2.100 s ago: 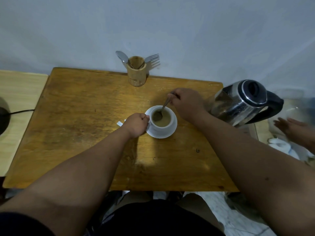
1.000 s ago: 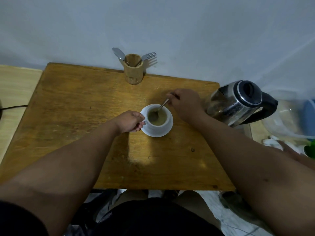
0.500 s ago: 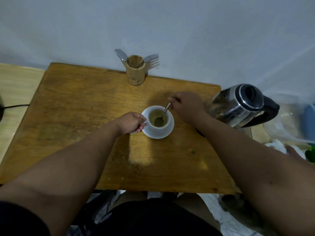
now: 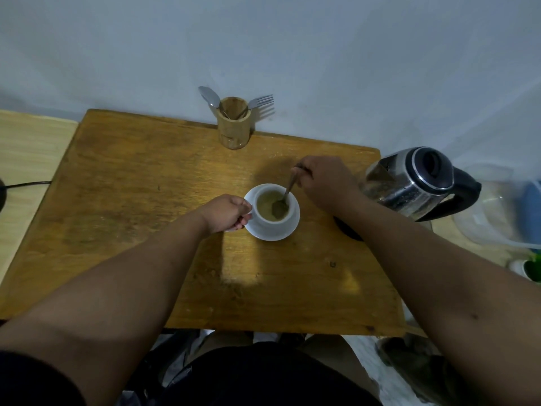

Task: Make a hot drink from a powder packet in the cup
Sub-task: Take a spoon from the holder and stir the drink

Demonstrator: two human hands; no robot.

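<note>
A white cup (image 4: 281, 222) holding light brown liquid stands on a white saucer (image 4: 288, 234) in the middle of the wooden table (image 4: 131, 206). My left hand (image 4: 227, 213) grips the cup's left side at the handle. My right hand (image 4: 323, 180) pinches the handle of a metal spoon (image 4: 285, 196) whose bowl sits in the drink. No powder packet shows.
A steel electric kettle (image 4: 409, 183) with a black handle stands at the table's right edge, close to my right forearm. A bamboo holder (image 4: 234, 127) with a spoon and fork is at the back edge. A clear plastic container (image 4: 503, 212) lies further right. A black cable (image 4: 26, 184) runs at left.
The spoon's bowl has circled inside the cup between frames, from the left side to the right. My left hand stays at the cup's handle. The other person's hand at right has left view.
</note>
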